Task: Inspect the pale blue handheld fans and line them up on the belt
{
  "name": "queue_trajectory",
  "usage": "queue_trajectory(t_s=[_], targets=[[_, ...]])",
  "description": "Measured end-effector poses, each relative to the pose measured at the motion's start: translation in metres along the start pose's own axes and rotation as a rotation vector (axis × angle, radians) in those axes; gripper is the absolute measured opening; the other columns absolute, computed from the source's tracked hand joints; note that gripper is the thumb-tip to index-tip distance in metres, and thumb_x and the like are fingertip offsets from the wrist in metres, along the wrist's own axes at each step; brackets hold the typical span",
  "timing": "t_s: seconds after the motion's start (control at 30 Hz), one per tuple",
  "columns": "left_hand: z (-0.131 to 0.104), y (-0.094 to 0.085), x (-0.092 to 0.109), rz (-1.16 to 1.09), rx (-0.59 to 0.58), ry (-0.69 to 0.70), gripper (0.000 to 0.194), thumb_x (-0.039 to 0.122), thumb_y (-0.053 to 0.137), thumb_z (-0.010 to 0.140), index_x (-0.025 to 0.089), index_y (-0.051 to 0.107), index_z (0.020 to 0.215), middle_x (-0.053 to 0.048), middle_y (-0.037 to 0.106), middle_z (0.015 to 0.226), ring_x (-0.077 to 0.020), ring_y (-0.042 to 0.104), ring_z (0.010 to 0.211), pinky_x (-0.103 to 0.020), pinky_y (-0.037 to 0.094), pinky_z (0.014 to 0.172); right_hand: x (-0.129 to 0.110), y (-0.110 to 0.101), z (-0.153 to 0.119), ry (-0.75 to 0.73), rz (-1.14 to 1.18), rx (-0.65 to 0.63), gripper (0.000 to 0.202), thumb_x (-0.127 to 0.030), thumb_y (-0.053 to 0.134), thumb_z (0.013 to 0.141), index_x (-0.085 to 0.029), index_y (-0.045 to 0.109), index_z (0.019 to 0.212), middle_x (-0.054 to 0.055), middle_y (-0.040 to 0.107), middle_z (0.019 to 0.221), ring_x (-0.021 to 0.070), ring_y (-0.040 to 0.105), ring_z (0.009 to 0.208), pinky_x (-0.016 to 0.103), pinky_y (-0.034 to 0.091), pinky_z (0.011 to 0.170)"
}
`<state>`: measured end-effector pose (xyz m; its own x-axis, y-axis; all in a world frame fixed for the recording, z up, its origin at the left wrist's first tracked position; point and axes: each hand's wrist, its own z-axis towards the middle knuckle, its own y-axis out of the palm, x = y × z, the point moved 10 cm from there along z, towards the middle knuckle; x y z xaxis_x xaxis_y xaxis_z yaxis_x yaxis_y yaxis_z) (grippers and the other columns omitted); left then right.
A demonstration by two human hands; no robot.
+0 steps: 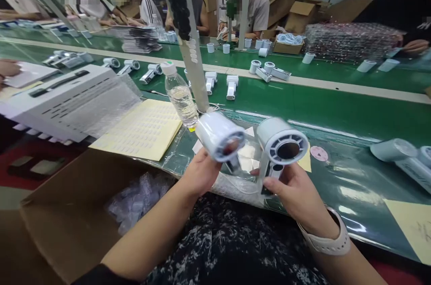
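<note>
Behind a long green work surface (353, 110), several co-workers (259, 11) were ranged along the far side, and cardboard boxes (303, 13) were heaped at the back of the room. Two pale-blue, handled devices with round barrels were held side by side above the near edge, well apart from the similar devices (232, 85) laid out beyond. By the left hand (204, 170), the first device (215, 132) was gripped from below, its barrel tilted; its outline was blurred, and the exact hold on its handle could not be told. By the right hand (298, 186), closed around the handle, the second device (269, 134) was held with its ringed barrel end turned toward the camera. A clear bottle (182, 98) was stood just beyond the first device, near a yellow label sheet (144, 128). Below, at the left, clear plastic pieces (141, 202) were contained in an open carton (67, 204).
</note>
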<state>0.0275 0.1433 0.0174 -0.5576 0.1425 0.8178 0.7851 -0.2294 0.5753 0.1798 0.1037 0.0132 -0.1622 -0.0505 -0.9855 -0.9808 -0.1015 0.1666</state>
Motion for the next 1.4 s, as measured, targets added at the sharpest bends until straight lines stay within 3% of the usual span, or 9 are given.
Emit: queue_trajectory(t_s=[0.1, 0.27, 0.33, 0.43, 0.6, 0.77, 1.1, 1.3, 1.4], targets=[[0.003, 0.005, -0.015, -0.083, -0.01, -0.114, 0.048, 0.052, 0.071, 0.081, 0.02, 0.062, 0.116, -0.003, 0.067, 0.088, -0.0164, 0.064, 0.078, -0.033, 0.054, 0.078, 0.003, -0.016, -0.001, 0.037, 0.095, 0.099, 0.042, -0.044, 0.078, 0.078, -0.027, 0.061, 0.112, 0.005, 0.065, 0.1, 0.0218, 0.062, 0.086, 0.036, 0.055, 0.073], [-0.013, 0.035, -0.022, -0.039, -0.2, -0.156, 0.051, 0.022, 0.081, 0.073, 0.023, 0.054, 0.116, 0.001, 0.059, 0.092, -0.0136, 0.062, 0.078, -0.03, 0.052, 0.074, 0.002, -0.009, -0.011, 0.037, 0.29, -0.003, 0.031, -0.04, 0.075, 0.082, -0.026, 0.063, 0.107, 0.002, 0.063, 0.094, 0.0162, 0.06, 0.079, 0.029, 0.054, 0.071], [-0.019, 0.045, -0.023, -0.008, -0.296, -0.147, 0.048, 0.028, 0.077, 0.078, 0.023, 0.051, 0.118, 0.0, 0.058, 0.094, -0.0143, 0.063, 0.076, -0.032, 0.052, 0.072, -0.001, -0.002, -0.017, 0.022, 0.309, -0.073, 0.03, -0.039, 0.074, 0.084, -0.027, 0.063, 0.108, 0.002, 0.063, 0.094, 0.0163, 0.061, 0.081, 0.029, 0.054, 0.072], [-0.019, 0.047, -0.022, 0.052, -0.325, -0.107, 0.044, 0.033, 0.075, 0.08, 0.022, 0.05, 0.113, 0.0, 0.057, 0.09, -0.013, 0.061, 0.071, -0.029, 0.05, 0.066, 0.0, 0.004, -0.023, 0.034, 0.298, -0.143, 0.023, -0.038, 0.07, 0.088, -0.026, 0.063, 0.106, 0.002, 0.062, 0.094, 0.0155, 0.061, 0.077, 0.029, 0.054, 0.07], [-0.019, 0.052, -0.026, 0.064, -0.361, -0.137, 0.038, 0.033, 0.073, 0.082, 0.02, 0.048, 0.108, 0.0, 0.061, 0.086, -0.0133, 0.062, 0.074, -0.03, 0.05, 0.071, 0.013, 0.0, -0.02, 0.075, 0.322, -0.062, 0.024, -0.036, 0.068, 0.089, -0.026, 0.061, 0.109, 0.002, 0.062, 0.092, 0.0162, 0.059, 0.079, 0.03, 0.053, 0.073], [-0.02, 0.049, -0.031, 0.056, -0.325, -0.17, 0.046, 0.032, 0.076, 0.079, 0.021, 0.048, 0.114, 0.0, 0.058, 0.091, -0.0129, 0.061, 0.075, -0.03, 0.051, 0.069, 0.017, 0.005, -0.018, 0.108, 0.39, -0.062, 0.025, -0.036, 0.071, 0.086, -0.027, 0.061, 0.107, 0.001, 0.062, 0.092, 0.0167, 0.06, 0.079, 0.032, 0.053, 0.075], [-0.02, 0.047, -0.033, 0.05, -0.346, -0.197, 0.038, 0.033, 0.076, 0.078, 0.02, 0.052, 0.104, 0.0, 0.06, 0.083, -0.0139, 0.06, 0.072, -0.03, 0.049, 0.069, 0.017, 0.006, -0.019, 0.113, 0.331, -0.102, 0.028, -0.038, 0.072, 0.085, -0.023, 0.062, 0.107, 0.003, 0.063, 0.091, 0.0164, 0.061, 0.077, 0.031, 0.052, 0.073], [-0.01, 0.026, -0.041, 0.046, -0.14, -0.207, 0.034, 0.036, 0.072, 0.078, 0.019, 0.052, 0.1, 0.002, 0.058, 0.078, -0.0116, 0.056, 0.063, -0.027, 0.046, 0.06, 0.02, 0.001, -0.018, 0.127, 0.335, -0.021, 0.021, -0.039, 0.068, 0.087, -0.024, 0.062, 0.1, 0.002, 0.061, 0.091, 0.0143, 0.057, 0.071, 0.028, 0.051, 0.063], [-0.011, 0.03, -0.04, 0.036, -0.189, -0.2, 0.036, 0.036, 0.072, 0.078, 0.019, 0.052, 0.102, 0.001, 0.059, 0.08, -0.0127, 0.059, 0.066, -0.028, 0.048, 0.064, 0.021, 0.0, -0.018, 0.137, 0.338, -0.026, 0.021, -0.04, 0.067, 0.087, -0.023, 0.062, 0.099, 0.002, 0.061, 0.089, 0.015, 0.057, 0.07, 0.029, 0.052, 0.062]])
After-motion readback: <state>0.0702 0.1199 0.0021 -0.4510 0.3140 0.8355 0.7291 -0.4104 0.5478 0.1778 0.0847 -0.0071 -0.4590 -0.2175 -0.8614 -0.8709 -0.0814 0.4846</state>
